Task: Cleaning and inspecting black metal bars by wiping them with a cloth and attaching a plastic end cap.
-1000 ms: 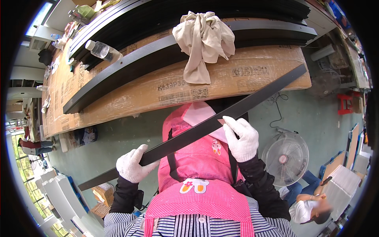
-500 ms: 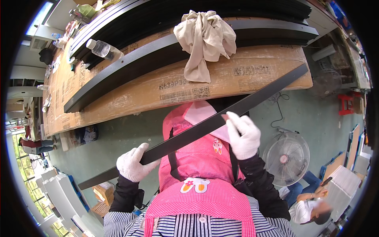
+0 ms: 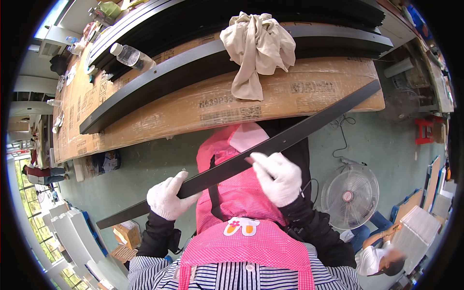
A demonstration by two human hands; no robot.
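Note:
A long, flat black bar (image 3: 217,171) lies slantwise in front of my body, its right end higher and over the cardboard edge. My left hand (image 3: 169,195), in a white knit glove, is closed round the bar left of its middle, the thumb along its upper side. My right hand (image 3: 278,179), gloved likewise, pinches a small pinkish piece (image 3: 248,160) against the bar's lower edge. What that piece is, I cannot make out. A small hole (image 3: 284,141) shows in the bar to the right of it.
Ahead stands a cardboard-covered table (image 3: 183,116) with stacked black bars (image 3: 159,72), a crumpled beige cloth (image 3: 258,48) and a plastic bottle (image 3: 130,57). On the right are a floor fan (image 3: 349,195), a red stool (image 3: 424,130) and a seated person (image 3: 374,256).
My right hand has slid left and slightly down along the bar with the small pinkish piece, baring the hole. The left hand keeps its hold on the bar.

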